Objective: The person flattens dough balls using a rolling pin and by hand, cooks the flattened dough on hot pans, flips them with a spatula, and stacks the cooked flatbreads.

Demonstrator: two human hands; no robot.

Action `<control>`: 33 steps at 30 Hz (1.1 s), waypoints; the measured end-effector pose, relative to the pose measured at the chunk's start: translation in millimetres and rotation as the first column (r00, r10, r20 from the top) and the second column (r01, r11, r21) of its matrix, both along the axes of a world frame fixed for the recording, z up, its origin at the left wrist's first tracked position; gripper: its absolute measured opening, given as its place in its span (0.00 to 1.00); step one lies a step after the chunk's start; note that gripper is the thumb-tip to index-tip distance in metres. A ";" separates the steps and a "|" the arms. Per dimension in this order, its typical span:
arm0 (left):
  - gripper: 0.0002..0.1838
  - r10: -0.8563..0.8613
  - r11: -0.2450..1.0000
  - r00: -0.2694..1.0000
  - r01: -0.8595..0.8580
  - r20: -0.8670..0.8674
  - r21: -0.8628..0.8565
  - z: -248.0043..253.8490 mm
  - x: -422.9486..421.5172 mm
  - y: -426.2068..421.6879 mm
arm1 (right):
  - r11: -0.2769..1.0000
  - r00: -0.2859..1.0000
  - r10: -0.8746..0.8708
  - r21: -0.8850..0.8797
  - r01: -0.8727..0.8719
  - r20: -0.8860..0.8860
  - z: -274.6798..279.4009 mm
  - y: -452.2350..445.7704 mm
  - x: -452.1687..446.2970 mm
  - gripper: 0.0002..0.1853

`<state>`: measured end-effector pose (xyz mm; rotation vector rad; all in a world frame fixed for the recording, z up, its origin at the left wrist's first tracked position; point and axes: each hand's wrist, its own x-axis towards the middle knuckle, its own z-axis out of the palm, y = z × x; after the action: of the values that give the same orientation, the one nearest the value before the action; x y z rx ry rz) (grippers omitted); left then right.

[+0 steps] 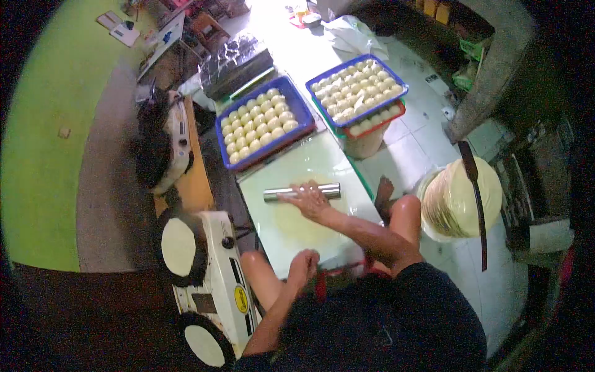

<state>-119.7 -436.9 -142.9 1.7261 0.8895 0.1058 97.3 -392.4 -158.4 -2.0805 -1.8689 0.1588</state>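
Your right hand [310, 201] lies palm down across the middle of a smooth metal rolling pin [279, 194], its fingers spread and draped over the pin rather than wrapped tightly around it. The pin's two ends show on either side of that hand. On the near side of the pin, between your two hands, a thin, pale yellow dough sheet [297, 224] spreads over a glossy, light-coloured board [260, 180]. Your left hand [302, 265] is nearer your body, loosely curled by the board's near edge; whether it grips anything, you cannot tell. Ahead of your right hand and to its left, a blue tray [299, 99] holds rows of round dough balls [260, 124]; ahead and to its right is a second blue tray [392, 70] of dough balls. Well to the right of that hand stands a stack of thin rounds [452, 195], crossed by a long dark stick [477, 198]. Left of your left hand is a white stove [217, 229], with pale rounds [178, 247] on dark pans.
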 end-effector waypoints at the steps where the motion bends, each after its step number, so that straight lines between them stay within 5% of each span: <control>1: 0.05 -0.075 0.978 0.994 0.058 0.082 0.201 -6.2 -4.3 -3.9 | 0.988 0.998 -0.006 0.158 -0.004 0.063 -4.8 9.0 0.6 0.37; 2: 0.07 -0.164 0.913 0.976 0.096 0.141 0.396 1.6 -2.5 -2.0 | 0.979 0.996 -0.001 0.202 -0.016 0.085 -11.9 20.6 2.3 0.35; 3: 0.15 -0.170 0.877 0.985 0.145 0.013 0.459 10.5 -2.1 3.0 | 0.968 0.994 0.005 0.250 -0.032 0.110 -17.1 34.9 5.6 0.33; 7: 0.22 -0.191 0.684 0.981 0.148 -0.020 0.715 -9.5 28.7 55.4 | 0.945 0.996 -0.042 0.327 0.013 0.083 -5.0 79.9 28.7 0.30; 9: 0.35 -0.122 0.569 0.944 0.319 -0.306 0.758 -25.8 60.6 92.1 | 0.902 0.996 -0.089 0.425 0.069 0.028 33.3 68.3 45.6 0.32; 11: 0.40 -0.016 0.538 0.914 0.350 -0.406 0.767 -39.1 92.4 115.1 | 0.905 0.991 -0.130 0.412 0.110 0.021 78.2 7.2 71.3 0.33; 13: 0.41 -0.075 0.542 0.911 0.379 -0.406 0.750 -37.1 122.2 112.4 | 0.801 0.935 -0.234 0.492 0.341 -0.266 95.5 -76.6 109.9 0.34; 15: 0.40 -0.199 0.505 0.869 0.487 -0.452 0.713 -28.5 124.0 92.7 | 0.743 0.843 -0.462 0.397 0.538 -0.277 118.2 -196.6 139.6 0.36; 19: 0.39 0.004 0.530 0.930 0.310 -0.367 0.790 -39.3 129.2 119.0 | 0.385 0.381 -0.922 0.052 0.922 0.071 99.3 -406.8 160.5 0.49; 25: 0.40 -0.235 0.465 0.878 0.478 -0.417 0.745 -32.6 111.4 71.0 | 0.321 0.325 -0.943 -0.068 0.945 0.067 71.5 -502.4 123.6 0.35; 28: 0.41 -0.174 0.520 0.900 0.429 -0.400 0.739 -19.3 79.4 73.9 | 0.463 0.444 -0.872 0.053 0.885 0.206 72.6 -511.1 122.9 0.27; 30: 0.42 -0.072 0.605 0.902 0.379 -0.426 0.701 -0.5 48.3 69.8 | 0.535 0.528 -0.844 0.104 0.838 0.094 114.4 -436.1 91.7 0.20; 31: 0.43 -0.053 0.617 0.929 0.319 -0.367 0.719 0.8 35.4 64.9 | 0.666 0.677 -0.701 0.135 0.734 -0.224 129.6 -385.4 74.5 0.17; 33: 0.42 -0.033 0.676 0.932 0.288 -0.362 0.678 14.7 18.7 49.7 | 0.898 0.919 -0.394 0.218 0.382 0.012 137.2 -284.0 38.3 0.14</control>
<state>-101.1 -387.2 -128.2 2.6325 0.9955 0.0565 135.6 -676.4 -21.2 -2.2696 -1.3859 -0.1908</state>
